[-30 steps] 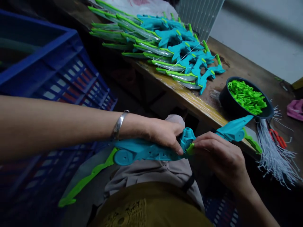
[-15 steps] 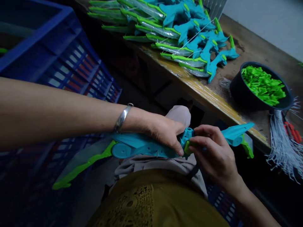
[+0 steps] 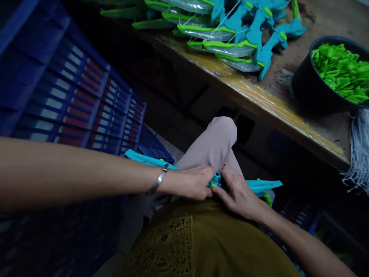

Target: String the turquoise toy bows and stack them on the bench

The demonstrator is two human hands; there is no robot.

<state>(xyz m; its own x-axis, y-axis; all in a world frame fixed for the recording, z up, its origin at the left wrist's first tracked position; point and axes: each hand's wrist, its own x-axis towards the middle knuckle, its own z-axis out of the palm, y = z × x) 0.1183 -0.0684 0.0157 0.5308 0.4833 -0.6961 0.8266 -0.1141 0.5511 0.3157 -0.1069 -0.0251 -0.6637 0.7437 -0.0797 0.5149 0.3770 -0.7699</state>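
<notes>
A teal plastic toy bow (image 3: 261,186) with green trim lies across my lap, its limbs sticking out left and right. My left hand (image 3: 188,181), a silver bangle on its wrist, grips the bow's middle from the left. My right hand (image 3: 239,194) grips the same middle from the right, fingers pressed onto the small teal-and-green hub (image 3: 215,180) between both hands. Most of the bow's centre is hidden under my fingers.
A wooden workbench (image 3: 259,100) runs across the top right, holding a pile of finished teal-and-green bows (image 3: 230,42), a dark bowl (image 3: 309,92) of small green parts (image 3: 341,71) and a bundle of grey strings (image 3: 359,154). Blue crates (image 3: 72,88) stand to my left.
Both hands pulled the bow down and in against my lap, and the bow tilted edge-on. The view dropped, so the bench moved up in frame.
</notes>
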